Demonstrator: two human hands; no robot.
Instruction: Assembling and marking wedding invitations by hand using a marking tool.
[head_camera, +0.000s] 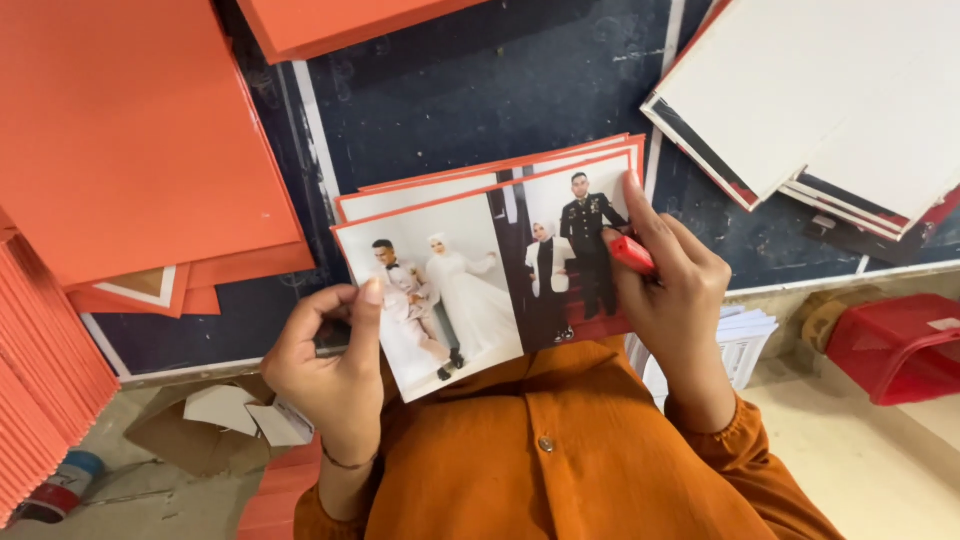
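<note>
Spanning both hands: photo sheets (480, 270), left hand (335, 375), right hand (670, 290).

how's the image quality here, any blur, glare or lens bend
Head view: even soft light, no strong glare; the photo prints in the left hand and right hand are sharp; the orange card stack at the left edge looks stretched by the wide lens.

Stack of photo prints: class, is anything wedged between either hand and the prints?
Nothing separates the left hand from the stack of photo prints; its thumb lies directly on the top print. The right hand also grips the stack's edge, but with a red marker there too.
</note>
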